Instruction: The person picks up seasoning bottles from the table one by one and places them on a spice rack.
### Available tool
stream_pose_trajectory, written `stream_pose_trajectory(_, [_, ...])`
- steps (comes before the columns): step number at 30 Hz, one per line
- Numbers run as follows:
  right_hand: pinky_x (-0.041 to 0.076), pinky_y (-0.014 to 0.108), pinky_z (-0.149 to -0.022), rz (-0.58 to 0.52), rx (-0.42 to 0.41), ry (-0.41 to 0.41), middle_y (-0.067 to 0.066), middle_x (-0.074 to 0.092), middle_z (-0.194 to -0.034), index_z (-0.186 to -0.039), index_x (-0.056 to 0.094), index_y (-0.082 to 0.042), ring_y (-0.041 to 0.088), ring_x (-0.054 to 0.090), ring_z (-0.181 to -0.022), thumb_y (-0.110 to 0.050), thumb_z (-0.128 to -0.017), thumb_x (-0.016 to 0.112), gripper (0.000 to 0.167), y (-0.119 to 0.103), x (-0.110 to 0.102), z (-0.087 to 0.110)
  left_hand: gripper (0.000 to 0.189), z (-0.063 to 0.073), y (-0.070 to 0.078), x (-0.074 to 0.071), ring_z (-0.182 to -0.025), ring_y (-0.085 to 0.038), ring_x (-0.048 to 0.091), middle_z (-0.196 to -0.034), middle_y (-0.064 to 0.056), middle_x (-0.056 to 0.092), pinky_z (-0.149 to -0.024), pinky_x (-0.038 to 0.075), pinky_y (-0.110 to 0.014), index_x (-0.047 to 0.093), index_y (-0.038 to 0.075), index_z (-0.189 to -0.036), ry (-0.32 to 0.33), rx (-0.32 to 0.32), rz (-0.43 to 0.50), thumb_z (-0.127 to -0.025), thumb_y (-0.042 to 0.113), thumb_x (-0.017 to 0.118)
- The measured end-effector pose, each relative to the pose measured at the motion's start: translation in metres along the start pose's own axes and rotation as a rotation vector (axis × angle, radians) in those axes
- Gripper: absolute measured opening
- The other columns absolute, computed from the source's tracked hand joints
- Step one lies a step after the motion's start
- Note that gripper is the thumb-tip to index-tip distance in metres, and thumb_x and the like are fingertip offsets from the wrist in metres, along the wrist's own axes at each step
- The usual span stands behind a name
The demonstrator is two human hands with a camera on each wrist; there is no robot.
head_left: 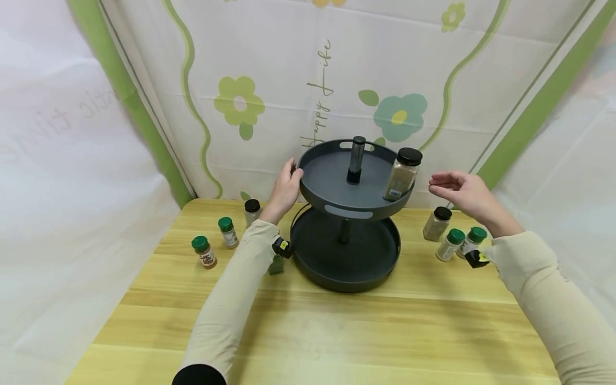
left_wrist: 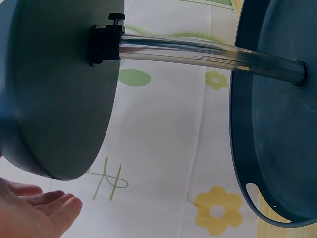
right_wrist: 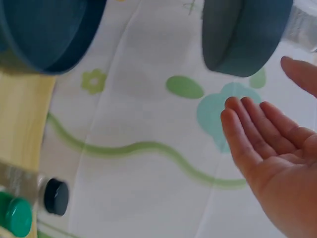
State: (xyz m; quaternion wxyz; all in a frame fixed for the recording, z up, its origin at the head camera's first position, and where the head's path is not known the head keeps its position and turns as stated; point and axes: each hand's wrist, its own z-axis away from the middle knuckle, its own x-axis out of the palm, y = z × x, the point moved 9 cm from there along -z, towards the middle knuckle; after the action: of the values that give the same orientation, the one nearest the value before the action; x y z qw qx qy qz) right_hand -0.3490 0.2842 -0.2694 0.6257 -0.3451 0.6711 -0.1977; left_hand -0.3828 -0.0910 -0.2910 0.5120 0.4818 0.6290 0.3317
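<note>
A dark grey two-tier round tray stand [head_left: 353,280] is at the centre of the head view. My left hand [head_left: 285,191] is at the left rim of its upper tray [head_left: 332,171], thumb right at the edge. In the left wrist view the fingers [left_wrist: 54,206] of that hand extend beside the tray's outer wall. A clear spice jar [head_left: 401,175] with a black lid stands on the upper tray's right side, leaning slightly. To the right of this jar, apart from it, my right hand [head_left: 464,195] hovers with extended fingers and nothing in them.
Right of the stand are a black-lidded jar [head_left: 437,224] and two green-capped bottles [head_left: 449,246]. On the left are green-capped bottles [head_left: 204,252] and another black-lidded jar [head_left: 252,211]; a green item [head_left: 276,266] is partly behind my left forearm. A printed curtain [head_left: 289,64] hangs behind the wooden table [head_left: 337,342].
</note>
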Motion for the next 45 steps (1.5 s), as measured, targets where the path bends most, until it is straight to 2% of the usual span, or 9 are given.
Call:
stream_pose_trajectory(5, [0.046, 0.042, -0.088, 0.143, 0.046, -0.026, 0.022, 0.056, -0.126, -0.131, 0.051, -0.002, 0.03, 0.055, -0.109, -0.051, -0.093, 0.052, 0.063, 0.026, 0.003, 0.007, 0.056, 0.001, -0.002, 0.002, -0.14, -0.021, 0.021, -0.154, -0.011, 0.02, -0.111, 0.021, -0.033, 0.015, 0.007, -0.152, -0.015, -0.004, -0.014, -0.102, 0.026, 0.031])
stream_pose_trajectory(8, [0.043, 0.053, -0.088, 0.17, 0.052, -0.028, 0.026, 0.055, -0.125, -0.131, 0.05, 0.001, 0.039, 0.053, -0.11, -0.05, -0.094, 0.05, 0.063, 0.04, 0.004, 0.012, 0.056, 0.003, -0.002, 0.003, -0.14, -0.02, 0.019, -0.155, -0.011, 0.018, -0.112, 0.02, -0.034, 0.013, 0.007, -0.152, -0.025, 0.003, -0.016, -0.102, 0.025, 0.03])
stream_pose_trajectory(15, [0.045, 0.055, -0.084, 0.213, 0.047, -0.003, 0.03, 0.055, -0.12, -0.128, 0.049, 0.008, 0.042, 0.053, -0.106, -0.041, -0.097, 0.048, 0.057, 0.063, 0.002, 0.022, 0.055, 0.004, 0.002, 0.005, -0.141, -0.02, 0.017, -0.156, -0.01, 0.016, -0.112, 0.017, -0.033, 0.014, 0.007, -0.152, -0.014, 0.024, -0.018, -0.101, 0.023, 0.029])
stream_pose_trajectory(28, [0.047, 0.055, -0.082, 0.256, 0.098, -0.001, 0.035, 0.053, -0.118, -0.128, 0.044, 0.015, 0.046, 0.052, -0.105, -0.039, -0.098, 0.045, 0.062, 0.1, 0.004, 0.037, 0.056, 0.005, 0.007, 0.01, -0.142, -0.022, 0.014, -0.156, -0.015, 0.012, -0.113, 0.016, -0.034, 0.011, 0.004, -0.152, -0.024, 0.058, 0.012, -0.101, 0.019, 0.029])
stream_pose_trajectory(33, [0.047, 0.054, -0.082, 0.268, 0.109, 0.017, 0.035, 0.053, -0.118, -0.127, 0.044, 0.016, 0.046, 0.053, -0.105, -0.038, -0.098, 0.045, 0.061, 0.107, 0.008, 0.037, 0.056, 0.006, 0.009, 0.006, -0.142, -0.022, 0.013, -0.156, -0.014, 0.012, -0.113, 0.016, -0.035, 0.011, 0.004, -0.152, -0.022, 0.065, 0.012, -0.101, 0.018, 0.028])
stream_pose_trajectory(39, [0.048, 0.054, -0.082, 0.264, 0.126, 0.018, 0.036, 0.052, -0.118, -0.128, 0.043, 0.016, 0.046, 0.052, -0.105, -0.035, -0.098, 0.047, 0.06, 0.111, 0.015, 0.038, 0.056, 0.011, 0.004, 0.001, -0.142, -0.021, 0.013, -0.157, -0.011, 0.011, -0.113, 0.017, -0.035, 0.009, 0.007, -0.152, -0.023, 0.049, -0.003, -0.102, 0.022, 0.028])
stream_pose_trajectory(45, [0.047, 0.056, -0.08, 0.285, 0.1, 0.048, 0.038, 0.05, -0.12, -0.128, 0.042, 0.018, 0.048, 0.051, -0.105, -0.031, -0.097, 0.05, 0.059, 0.113, 0.022, 0.046, 0.057, 0.014, 0.001, 0.002, -0.142, -0.02, 0.013, -0.157, -0.01, 0.011, -0.113, 0.016, -0.034, 0.009, 0.007, -0.152, -0.016, 0.053, 0.002, -0.102, 0.024, 0.029])
